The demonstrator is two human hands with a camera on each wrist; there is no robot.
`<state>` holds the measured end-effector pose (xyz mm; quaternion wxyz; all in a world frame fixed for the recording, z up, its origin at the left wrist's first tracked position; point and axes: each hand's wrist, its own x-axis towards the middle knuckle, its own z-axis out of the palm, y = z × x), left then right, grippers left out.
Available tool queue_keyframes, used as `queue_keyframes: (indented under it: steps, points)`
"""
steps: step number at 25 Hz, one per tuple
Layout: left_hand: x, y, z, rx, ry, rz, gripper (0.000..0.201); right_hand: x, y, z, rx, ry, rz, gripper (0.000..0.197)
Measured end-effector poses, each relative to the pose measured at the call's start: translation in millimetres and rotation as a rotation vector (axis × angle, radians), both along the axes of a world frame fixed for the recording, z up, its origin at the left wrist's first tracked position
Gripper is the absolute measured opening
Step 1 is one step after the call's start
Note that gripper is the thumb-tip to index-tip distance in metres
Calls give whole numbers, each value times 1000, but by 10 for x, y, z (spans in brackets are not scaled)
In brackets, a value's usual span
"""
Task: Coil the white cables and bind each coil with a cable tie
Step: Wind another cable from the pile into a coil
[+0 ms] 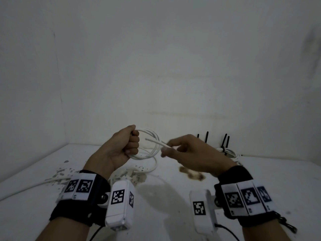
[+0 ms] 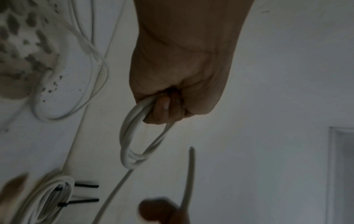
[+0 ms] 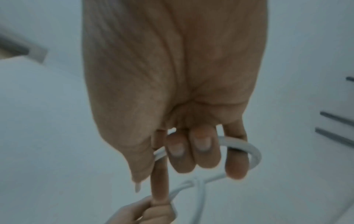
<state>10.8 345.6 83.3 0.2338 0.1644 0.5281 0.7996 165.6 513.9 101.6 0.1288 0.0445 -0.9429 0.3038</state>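
Note:
Above the table, my left hand (image 1: pixel 132 142) grips a small coil of white cable (image 1: pixel 153 148) in a fist; the loops (image 2: pixel 130 136) hang from the curled fingers. My right hand (image 1: pixel 167 148) pinches the same cable near its free end (image 1: pixel 153 141), just right of the coil. In the right wrist view the cable (image 3: pixel 249 149) curves behind the curled fingers (image 3: pixel 203 150). Finished white coils (image 1: pixel 229 152) lie at the back right, bound with black cable ties (image 1: pixel 225 140) whose tails stick up.
Loose white cable (image 1: pixel 151 168) trails across the white table (image 1: pixel 165 206) under my hands and off to the left (image 1: pixel 52 180). A brown stain (image 1: pixel 192 174) and chipped paint (image 1: pixel 64 171) mark the surface. White walls close in behind and on the left.

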Motion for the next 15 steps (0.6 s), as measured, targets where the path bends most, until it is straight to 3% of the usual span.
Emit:
queue_keyframes:
  steps: [4,7,11,15]
  points:
    - [74,104,-28,200,-134,-71,42,-156,-335,-42,-314,-45,180,33]
    - [142,126,-35,84,-30,-72,51,-213,-432,-94,-288,75,261,23]
    - [232,135,-17,-55,67,-87,49,-226,-394,-90,-459,151,156,17]
    - [344,191,5,-74,116,-167,45,-213,-410,-92,-597,265,51,11]
